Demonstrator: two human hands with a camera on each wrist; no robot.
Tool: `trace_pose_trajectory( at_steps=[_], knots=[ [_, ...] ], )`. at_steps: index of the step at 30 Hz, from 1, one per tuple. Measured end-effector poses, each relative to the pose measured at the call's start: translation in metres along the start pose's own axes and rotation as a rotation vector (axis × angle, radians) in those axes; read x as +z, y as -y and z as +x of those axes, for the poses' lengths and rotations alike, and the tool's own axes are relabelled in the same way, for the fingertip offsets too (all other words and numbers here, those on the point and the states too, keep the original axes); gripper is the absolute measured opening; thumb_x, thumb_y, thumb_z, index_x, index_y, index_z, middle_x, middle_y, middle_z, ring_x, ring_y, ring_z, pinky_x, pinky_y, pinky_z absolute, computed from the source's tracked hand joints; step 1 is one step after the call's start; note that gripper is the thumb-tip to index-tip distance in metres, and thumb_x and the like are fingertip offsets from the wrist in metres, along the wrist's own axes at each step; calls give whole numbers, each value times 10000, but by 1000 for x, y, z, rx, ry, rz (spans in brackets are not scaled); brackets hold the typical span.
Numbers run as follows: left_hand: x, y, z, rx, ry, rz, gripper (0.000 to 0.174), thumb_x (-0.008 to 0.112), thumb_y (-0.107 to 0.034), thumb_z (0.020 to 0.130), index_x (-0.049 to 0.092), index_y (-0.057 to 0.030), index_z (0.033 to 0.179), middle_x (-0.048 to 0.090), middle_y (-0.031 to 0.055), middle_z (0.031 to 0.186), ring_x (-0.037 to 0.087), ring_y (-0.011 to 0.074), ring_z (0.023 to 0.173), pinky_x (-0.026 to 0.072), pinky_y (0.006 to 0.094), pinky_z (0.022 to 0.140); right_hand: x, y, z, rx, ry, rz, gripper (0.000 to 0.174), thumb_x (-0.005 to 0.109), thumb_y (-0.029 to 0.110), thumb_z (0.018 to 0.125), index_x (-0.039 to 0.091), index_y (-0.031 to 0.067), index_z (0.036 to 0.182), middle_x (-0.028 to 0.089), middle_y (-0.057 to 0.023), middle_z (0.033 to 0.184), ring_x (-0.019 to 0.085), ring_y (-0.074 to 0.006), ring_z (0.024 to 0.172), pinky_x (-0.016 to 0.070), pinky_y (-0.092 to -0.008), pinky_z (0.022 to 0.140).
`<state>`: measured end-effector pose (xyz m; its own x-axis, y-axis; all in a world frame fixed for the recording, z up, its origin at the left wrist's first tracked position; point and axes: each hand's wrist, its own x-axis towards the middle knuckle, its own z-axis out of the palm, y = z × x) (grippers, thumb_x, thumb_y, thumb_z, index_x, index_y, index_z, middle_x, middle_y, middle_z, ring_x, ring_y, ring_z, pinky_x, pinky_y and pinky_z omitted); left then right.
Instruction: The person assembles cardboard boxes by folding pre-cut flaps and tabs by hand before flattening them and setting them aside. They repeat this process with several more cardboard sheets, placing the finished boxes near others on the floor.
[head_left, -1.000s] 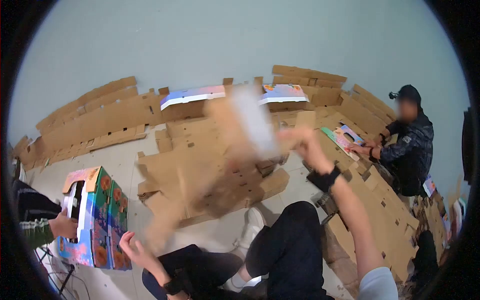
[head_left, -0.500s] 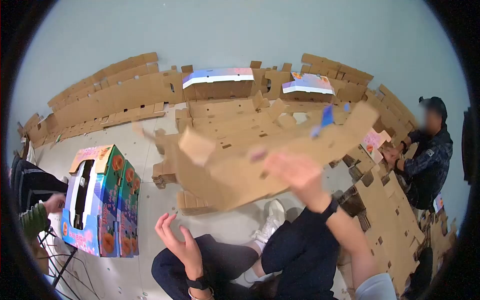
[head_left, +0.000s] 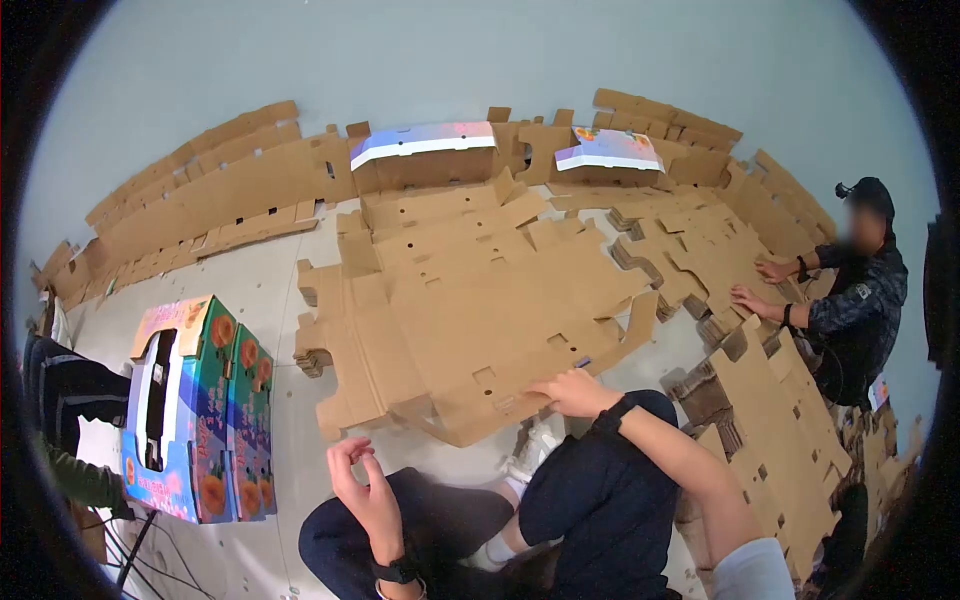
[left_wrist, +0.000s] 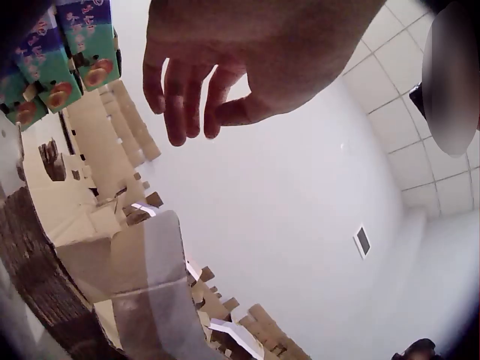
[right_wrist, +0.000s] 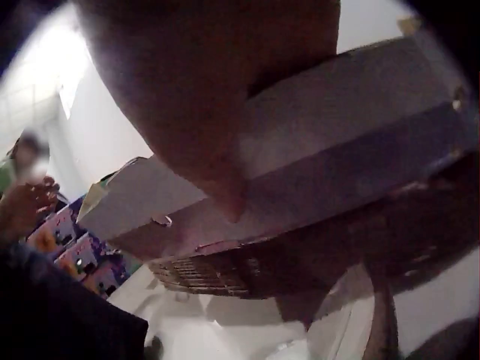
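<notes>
My right hand (head_left: 578, 393) is at the near edge of a flat, die-cut brown cardboard sheet (head_left: 440, 340), fingers over its top. In the right wrist view my thumb (right_wrist: 229, 199) presses against the purple-printed face at that edge. The sheet lies over a stack of similar cardboard, one near corner jutting toward my legs and its right end flap bent up. My left hand (head_left: 365, 490) hovers left of my knee with loosely bent fingers, holding nothing. In the left wrist view the left hand's fingers (left_wrist: 176, 112) show apart from the cardboard.
Two printed carton boxes (head_left: 190, 420) stand at left beside another person's arm (head_left: 85, 480). Another person (head_left: 850, 300) works at right over more cardboard. Another cardboard stack (head_left: 775, 450) lies right of my legs. Cardboard panels (head_left: 230, 185) line the wall; my shoe (head_left: 535, 450) is under the sheet's edge.
The blurred sheet in my right hand came down and now lies flat on the stack. My left hand rose slightly and moved right. At right, the other person's printed piece is out of sight.
</notes>
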<state>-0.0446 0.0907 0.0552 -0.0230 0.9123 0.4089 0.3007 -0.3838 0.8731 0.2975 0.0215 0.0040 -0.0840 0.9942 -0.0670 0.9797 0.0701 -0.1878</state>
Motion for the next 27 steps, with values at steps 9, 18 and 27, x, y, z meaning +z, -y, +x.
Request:
trace_pose_trajectory(
  at_steps=[9, 18, 27],
  knots=[
    [4, 11, -4, -127, 98, -56, 86, 519, -6, 877, 574, 33, 931, 625, 98, 852, 618, 170, 713, 471, 289, 683, -129, 32, 17, 55, -28, -210, 716, 557, -2, 689, 534, 317, 1329, 682, -105, 1023, 668, -292, 836, 552, -348, 710],
    [18, 13, -8, -1, 163, -47, 153, 501, 72, 857, 570, 28, 986, 618, 92, 809, 602, 162, 708, 479, 273, 677, -254, 24, -38, -78, -825, -369, 691, 587, -79, 634, 605, 243, 1244, 688, -84, 1041, 689, -246, 807, 558, -343, 645],
    [19, 15, -11, 105, 239, 94, 183, 482, 112, 806, 582, 23, 930, 625, 95, 771, 605, 179, 702, 488, 302, 659, -351, 26, -88, 121, -1145, -326, 218, 701, 179, 823, 673, 89, 1020, 633, -175, 715, 624, -328, 608, 481, -342, 579]
  ],
)
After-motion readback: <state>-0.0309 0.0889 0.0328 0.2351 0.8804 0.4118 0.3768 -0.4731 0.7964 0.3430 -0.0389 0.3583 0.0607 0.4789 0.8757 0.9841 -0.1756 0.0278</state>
